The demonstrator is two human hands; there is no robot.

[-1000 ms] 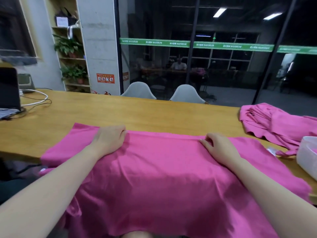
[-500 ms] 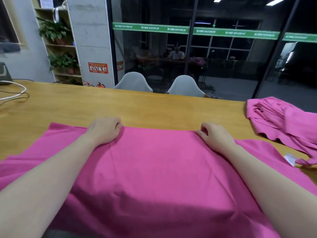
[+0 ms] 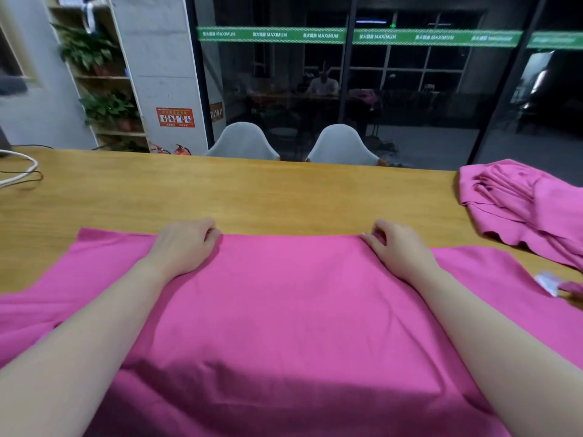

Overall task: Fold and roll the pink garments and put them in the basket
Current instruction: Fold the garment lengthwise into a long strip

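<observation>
- A long wooden table [image 3: 252, 190] stretches ahead of both hands.
- Two white chairs [image 3: 243, 143] stand at its far edge, beyond the hands.
- Far left of the left hand, a shelf [image 3: 104, 77] holds potted plants [image 3: 85, 52], next to a grey concrete pillar [image 3: 157, 58].
- Straight ahead, dark glass walls [image 3: 410, 105] carry a green stripe [image 3: 271, 35].
- White cables [image 3: 19, 171] lie at the table's far left.

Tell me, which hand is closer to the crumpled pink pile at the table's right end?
The right hand; the crumpled pile lies just off to its right. The left hand is farther away.
</observation>
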